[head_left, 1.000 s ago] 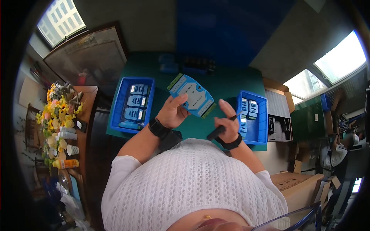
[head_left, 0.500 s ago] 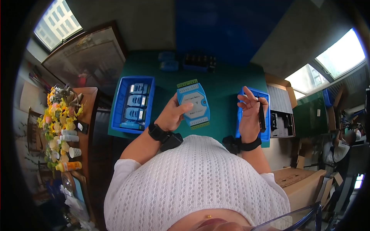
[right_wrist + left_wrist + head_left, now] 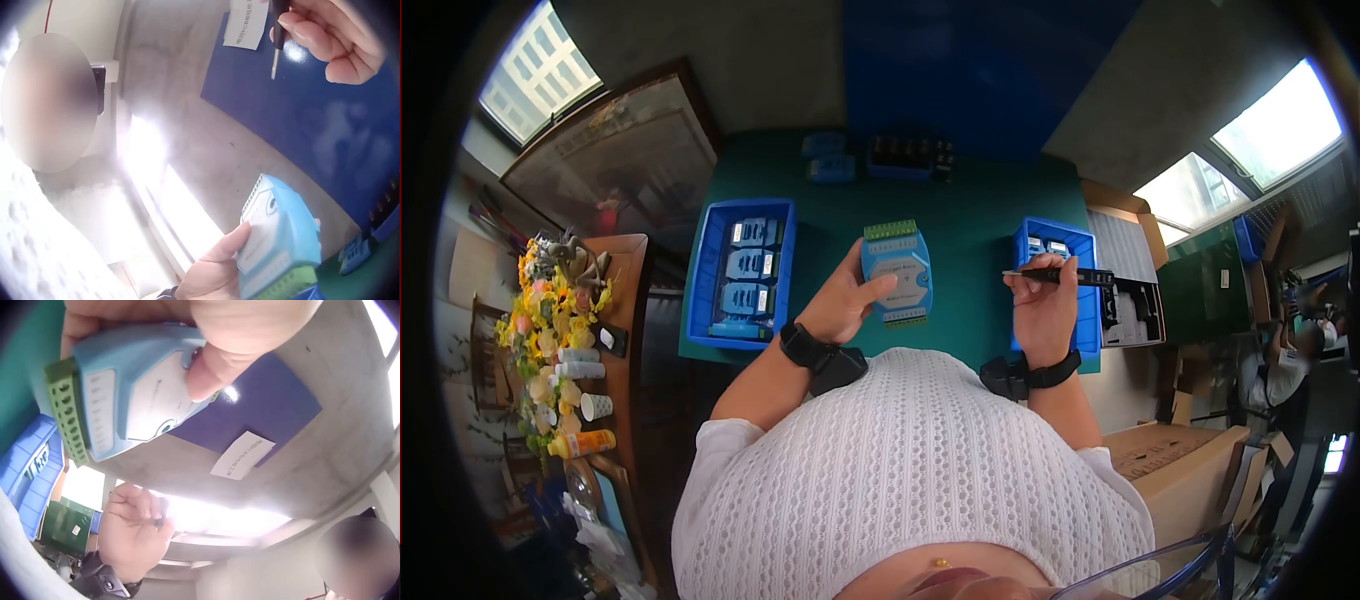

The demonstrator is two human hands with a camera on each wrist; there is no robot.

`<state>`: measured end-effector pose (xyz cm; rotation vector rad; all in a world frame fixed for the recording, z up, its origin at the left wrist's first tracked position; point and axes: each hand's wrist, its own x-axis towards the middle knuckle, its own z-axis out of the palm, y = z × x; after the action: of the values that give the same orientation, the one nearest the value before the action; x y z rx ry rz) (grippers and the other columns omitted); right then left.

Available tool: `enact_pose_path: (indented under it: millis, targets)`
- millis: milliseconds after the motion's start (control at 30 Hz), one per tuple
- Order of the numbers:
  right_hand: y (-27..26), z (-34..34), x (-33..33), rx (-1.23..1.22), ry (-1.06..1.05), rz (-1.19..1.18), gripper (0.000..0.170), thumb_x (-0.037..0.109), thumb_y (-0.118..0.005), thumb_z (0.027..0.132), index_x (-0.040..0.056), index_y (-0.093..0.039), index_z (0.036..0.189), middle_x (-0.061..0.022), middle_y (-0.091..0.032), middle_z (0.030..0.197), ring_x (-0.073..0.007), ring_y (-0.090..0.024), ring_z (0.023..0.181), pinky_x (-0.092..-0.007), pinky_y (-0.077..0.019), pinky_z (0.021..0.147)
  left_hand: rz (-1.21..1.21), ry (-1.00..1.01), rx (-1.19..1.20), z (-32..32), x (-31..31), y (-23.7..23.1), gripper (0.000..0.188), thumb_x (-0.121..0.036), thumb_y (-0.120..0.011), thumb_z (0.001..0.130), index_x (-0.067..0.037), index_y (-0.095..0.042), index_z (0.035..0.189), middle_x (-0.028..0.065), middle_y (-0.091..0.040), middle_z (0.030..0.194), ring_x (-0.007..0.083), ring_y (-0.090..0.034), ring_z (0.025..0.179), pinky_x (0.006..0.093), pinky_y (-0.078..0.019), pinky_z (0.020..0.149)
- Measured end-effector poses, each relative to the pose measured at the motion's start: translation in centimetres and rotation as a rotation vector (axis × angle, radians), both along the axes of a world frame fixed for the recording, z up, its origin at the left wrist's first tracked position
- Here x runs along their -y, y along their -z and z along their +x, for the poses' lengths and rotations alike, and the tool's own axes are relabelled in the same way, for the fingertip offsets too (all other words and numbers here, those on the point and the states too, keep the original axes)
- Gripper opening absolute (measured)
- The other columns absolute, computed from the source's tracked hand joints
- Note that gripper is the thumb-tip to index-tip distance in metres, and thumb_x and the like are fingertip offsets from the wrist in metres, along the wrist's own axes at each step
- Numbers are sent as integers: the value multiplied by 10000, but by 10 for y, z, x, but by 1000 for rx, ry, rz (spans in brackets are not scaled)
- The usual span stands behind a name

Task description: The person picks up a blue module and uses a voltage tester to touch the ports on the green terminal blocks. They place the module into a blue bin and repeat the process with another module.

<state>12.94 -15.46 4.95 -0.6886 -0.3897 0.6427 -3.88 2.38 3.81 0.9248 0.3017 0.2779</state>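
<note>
My left hand [image 3: 840, 302] grips a light-blue electronic module [image 3: 912, 275] by its left side, thumb across the pale label. Green terminal blocks [image 3: 890, 230] line its two ends, and a round screw recess [image 3: 272, 205] shows at a label corner in the right wrist view. In my right hand [image 3: 1043, 318] is a screwdriver [image 3: 1065, 276] with a black handle, pinched between thumb and fingers. Its short metal blade [image 3: 275, 64] points left toward the module in the head view, well apart from it.
On the green table [image 3: 970, 220], a blue bin [image 3: 700, 285] at left holds several similar modules. Another blue bin [image 3: 1086, 325] stands behind my right hand. More modules [image 3: 832, 168] and a dark-filled tray [image 3: 900, 172] lie at the back. An open cardboard box [image 3: 1150, 240] sits at right.
My right hand has moved away from the module to the right, and the screwdriver has swung round to point left. My left hand has turned the module from tilted to nearly upright in view.
</note>
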Motion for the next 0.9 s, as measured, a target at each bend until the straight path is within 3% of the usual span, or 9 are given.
enact_pose_path:
  millis: [133, 233, 267, 500, 633, 733, 900]
  targets:
    - [-13, -10, -3, 30, 25, -168, 207, 240, -439, 933, 48, -511, 906, -35, -554, 730, -112, -545, 689, -313, -477, 752, 405, 8, 1, -5, 3, 6, 471, -58, -621, 781, -94, -418, 1204, 105, -506, 1168, 245, -488, 1088, 363, -382, 935]
    - [-30, -27, -8, 77, 10, -169, 119, 163, -472, 915, 51, -492, 950, -29, -541, 723, -103, -540, 680, -313, -477, 787, 952, -128, 131, -7, 6, -1, 434, -28, -617, 762, -100, -449, 1155, 126, -508, 1161, 268, -495, 1078, 349, -393, 907]
    - [-32, -28, -6, 140, -38, -113, 117, 154, -461, 917, 50, -465, 971, -35, -541, 750, -100, -538, 677, -331, -471, 834, 1035, -187, 179, -7, 9, -4, 449, 18, -625, 726, -106, -469, 1129, 150, -507, 1164, 295, -506, 1070, 354, -411, 885]
    - [-39, -46, -6, 514, -57, -56, 214, 250, -430, 932, 36, -436, 936, -49, -511, 769, -73, -513, 675, -411, -466, 873, 1148, -117, 245, -17, 17, -24, 489, 82, -617, 721, -139, -462, 1129, 179, -465, 1231, 306, -498, 1099, 354, -421, 883]
    - [-43, -49, -3, 528, -27, -105, 226, 305, -451, 919, 80, -432, 914, -66, -494, 781, -111, -520, 651, -436, -468, 860, 1169, -128, 250, -18, 19, -26, 496, 77, -625, 722, -152, -463, 1132, 196, -463, 1223, 324, -499, 1092, 367, -428, 872]
    - [-41, -52, -3, 582, 10, -62, 211, 241, -448, 925, 31, -422, 919, -59, -494, 789, -80, -508, 682, -333, -487, 807, 1176, -150, 261, -18, 21, -24, 533, 82, -632, 692, -159, -470, 1138, 187, -468, 1215, 338, -504, 1073, 372, -445, 836]
    - [-36, -51, -3, 680, 36, -80, 201, 223, -454, 923, 24, -427, 910, -66, -490, 802, -81, -505, 681, -267, -476, 727, 1168, -147, 257, -18, 22, -25, 560, 92, -637, 672, -169, -478, 1141, 177, -468, 1218, 336, -507, 1065, 374, -453, 821]
